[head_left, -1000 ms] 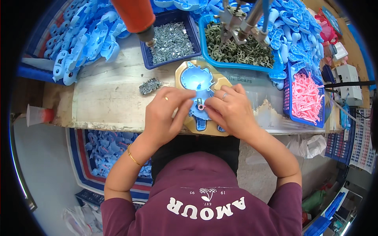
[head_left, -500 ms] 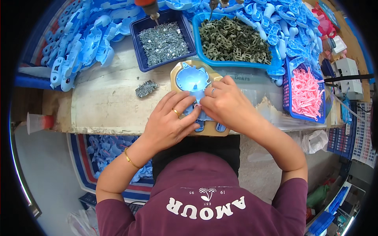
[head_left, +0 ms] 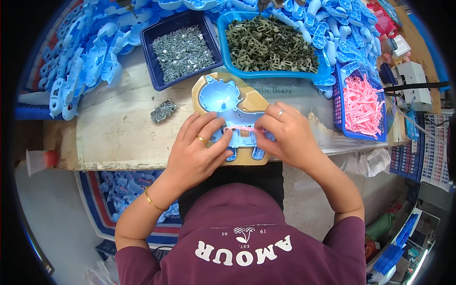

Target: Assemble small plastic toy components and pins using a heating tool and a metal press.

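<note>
A light-blue molded plastic shell half, with a round bowl-shaped end and leg-like parts, lies hollow side up in a tan fixture at the table's front edge. Across the shell's body stretches a thin pink plastic strip. My left hand has its thumb and index finger closed at the strip's left end, its other fingers resting along the shell. My right hand pinches the strip's right end with thumb and fingers. The fingers partly hide both ends of the strip and the shell's lower body.
Behind the fixture stand a dark-blue bin of screws and a bright-blue tray of dark green clips. A small screw heap lies left. Pink strips fill a basket at right. Blue shells pile up behind; a power driver hangs above.
The pink strip now shows stretched out between my hands over the shell. My right hand has moved rightward, away from my left. The whole view has shifted slightly.
</note>
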Demonstrator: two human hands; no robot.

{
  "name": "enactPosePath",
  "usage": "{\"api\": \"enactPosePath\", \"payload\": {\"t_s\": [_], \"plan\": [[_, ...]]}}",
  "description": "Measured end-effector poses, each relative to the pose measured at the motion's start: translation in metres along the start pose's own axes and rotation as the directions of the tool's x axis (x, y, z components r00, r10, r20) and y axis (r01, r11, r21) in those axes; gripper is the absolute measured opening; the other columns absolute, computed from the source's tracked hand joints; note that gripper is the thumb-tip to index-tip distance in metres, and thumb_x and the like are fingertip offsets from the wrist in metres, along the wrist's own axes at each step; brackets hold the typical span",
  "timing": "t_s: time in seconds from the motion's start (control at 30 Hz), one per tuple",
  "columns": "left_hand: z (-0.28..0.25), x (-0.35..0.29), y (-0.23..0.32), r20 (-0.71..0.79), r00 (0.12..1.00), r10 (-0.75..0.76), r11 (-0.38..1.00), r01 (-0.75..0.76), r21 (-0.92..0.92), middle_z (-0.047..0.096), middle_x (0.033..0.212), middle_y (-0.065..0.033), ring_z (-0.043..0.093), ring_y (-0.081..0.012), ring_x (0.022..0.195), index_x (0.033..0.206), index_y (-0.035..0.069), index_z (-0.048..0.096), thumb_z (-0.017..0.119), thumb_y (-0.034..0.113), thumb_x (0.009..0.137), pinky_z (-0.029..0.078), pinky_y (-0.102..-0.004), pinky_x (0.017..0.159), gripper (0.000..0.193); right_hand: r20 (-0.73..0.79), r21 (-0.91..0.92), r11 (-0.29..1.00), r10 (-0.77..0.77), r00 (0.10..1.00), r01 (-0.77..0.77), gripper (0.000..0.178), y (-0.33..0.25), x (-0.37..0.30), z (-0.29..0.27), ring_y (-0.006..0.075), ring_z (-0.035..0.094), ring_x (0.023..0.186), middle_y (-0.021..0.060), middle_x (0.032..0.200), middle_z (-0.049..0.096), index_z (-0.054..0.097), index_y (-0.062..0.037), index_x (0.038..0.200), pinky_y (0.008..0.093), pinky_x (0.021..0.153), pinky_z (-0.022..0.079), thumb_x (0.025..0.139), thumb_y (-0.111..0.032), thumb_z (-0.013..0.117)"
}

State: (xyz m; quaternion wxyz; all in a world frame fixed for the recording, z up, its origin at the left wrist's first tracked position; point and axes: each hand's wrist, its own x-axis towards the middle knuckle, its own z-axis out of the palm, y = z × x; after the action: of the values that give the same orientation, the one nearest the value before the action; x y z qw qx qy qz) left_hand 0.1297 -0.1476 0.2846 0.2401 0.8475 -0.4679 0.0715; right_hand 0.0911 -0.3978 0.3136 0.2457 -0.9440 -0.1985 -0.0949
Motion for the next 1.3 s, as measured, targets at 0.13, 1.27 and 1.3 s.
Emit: {"api": "enactPosePath", "payload": {"t_s": [0.13,1.27,1.3], "plan": [[-0.001,0.001,0.0,-0.012,1.0,0.02,1.0,-0.02,0.013,0.06,0.131,-0.011,0.051,-0.0319,0.13,0.119,0.011,0.068,0.076,0.027,0.084,0.039,-0.0509,0.113,0.039,-0.016,-0.005,1.0,0.023,1.0,-0.023,0.013,0.0,-0.001,-0.001,0.0276,0.059,0.078,0.0065,0.081,0.059,0.066,-0.0058,0.082,0.0401,0.069,0.049,0.076,-0.007,0.076],[-0.027,0.091,-0.148,-0.039,0.985,-0.169,0.947,0.174,0.27,0.072,0.08,-0.0078,0.065,-0.0288,0.091,0.081,0.012,0.075,0.076,0.025,0.082,0.049,-0.0431,0.081,0.013,-0.036,0.857,0.515,0.081,0.996,-0.011,0.033,-0.059,0.165,-0.065,0.0081,0.063,0.066,0.0035,0.081,0.065,0.06,0.0042,0.115,0.0231,0.058,0.049,0.09,-0.008,0.078],[-0.028,0.09,-0.146,-0.058,0.984,-0.171,0.94,0.181,0.29,0.072,0.078,-0.0082,0.065,-0.0291,0.089,0.08,0.011,0.073,0.074,0.025,0.084,0.049,-0.0431,0.08,0.014,-0.01,0.855,0.518,0.094,0.996,-0.04,0.034,-0.063,0.164,-0.07,0.0092,0.064,0.068,0.0043,0.083,0.066,0.059,0.0046,0.118,0.0236,0.061,0.05,0.092,-0.01,0.076]]}}
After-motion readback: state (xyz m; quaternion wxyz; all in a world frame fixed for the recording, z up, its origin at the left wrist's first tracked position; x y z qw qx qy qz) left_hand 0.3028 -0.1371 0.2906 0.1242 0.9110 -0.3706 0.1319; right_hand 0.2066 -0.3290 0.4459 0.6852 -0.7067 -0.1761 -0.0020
